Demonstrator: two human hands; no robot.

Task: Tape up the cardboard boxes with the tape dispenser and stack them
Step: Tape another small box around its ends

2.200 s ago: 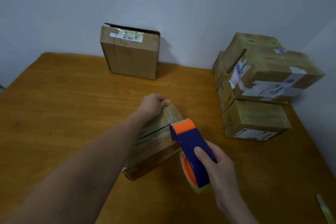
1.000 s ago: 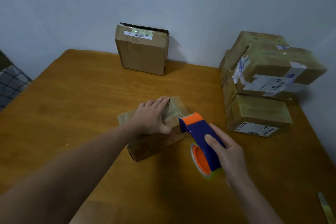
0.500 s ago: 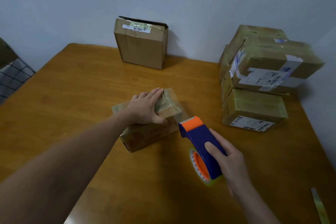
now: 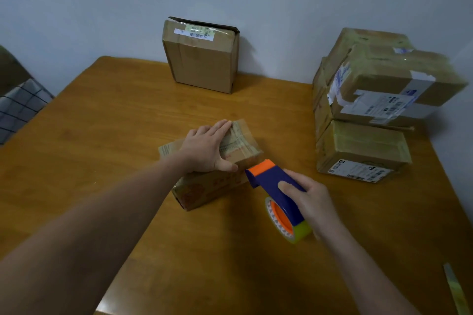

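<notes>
Small box (image 4: 213, 186) beneath flat, open left grip (image 4: 207, 149).
Tape dispenser (image 4: 272, 180), clasped in right grip (image 4: 311, 202), at its corner; stacked boxes (image 4: 363, 147) rightward.

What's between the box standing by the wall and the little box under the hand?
Only bare brown wooden table lies between the upright cardboard box and the small taped cardboard box, in the head view.
</notes>
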